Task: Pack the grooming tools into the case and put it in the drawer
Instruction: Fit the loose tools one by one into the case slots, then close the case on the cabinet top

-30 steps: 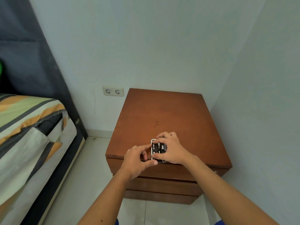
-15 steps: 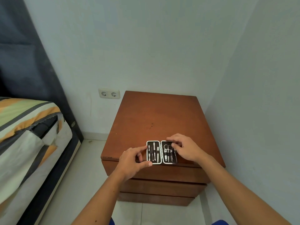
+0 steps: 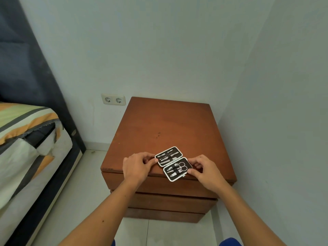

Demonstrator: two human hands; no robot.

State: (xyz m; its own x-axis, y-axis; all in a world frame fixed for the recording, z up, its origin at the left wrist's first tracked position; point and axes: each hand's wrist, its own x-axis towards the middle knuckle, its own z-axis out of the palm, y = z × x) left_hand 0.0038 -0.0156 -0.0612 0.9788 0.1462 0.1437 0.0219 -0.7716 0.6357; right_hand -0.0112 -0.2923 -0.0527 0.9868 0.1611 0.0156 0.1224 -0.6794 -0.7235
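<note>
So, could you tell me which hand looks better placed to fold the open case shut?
Probably the left hand. Its fingertips touch the outer end of the far half of the case, which could swing over the near half. The right hand pinches the near half's end and can steady it on the nightstand.

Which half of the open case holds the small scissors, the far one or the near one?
The near half, by the right hand: its scissors show two round loops. The far half has only straight tools.
</note>
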